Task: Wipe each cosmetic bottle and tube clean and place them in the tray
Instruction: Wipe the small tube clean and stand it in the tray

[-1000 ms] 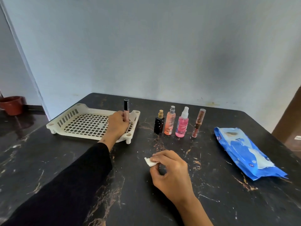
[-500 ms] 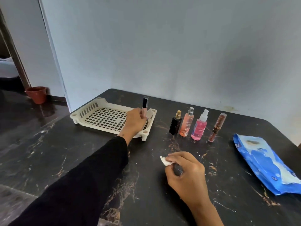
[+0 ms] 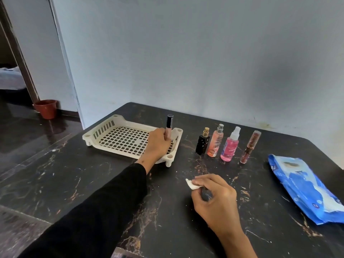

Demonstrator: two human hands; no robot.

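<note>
My left hand (image 3: 156,144) grips a slim pink tube with a black cap (image 3: 169,125), held upright over the right end of the cream lattice tray (image 3: 115,138). My right hand (image 3: 216,198) rests on the dark table and pinches a small white wipe (image 3: 191,184) between thumb and fingers. To the right of the tray, upright in a row, stand a black bottle with a gold cap (image 3: 202,143), an orange spray bottle (image 3: 216,142), a pink spray bottle (image 3: 229,146) and a brown tube (image 3: 250,148).
A blue wipes packet (image 3: 305,187) lies at the table's right side. The dark marble table (image 3: 74,179) ends at a wall behind the bottles. A red-brown pot (image 3: 46,108) stands on the floor to the far left, by a doorway.
The view has turned left, so everything sits further right in frame. My left hand still holds the tube at the tray's right end and my right hand keeps the wipe.
</note>
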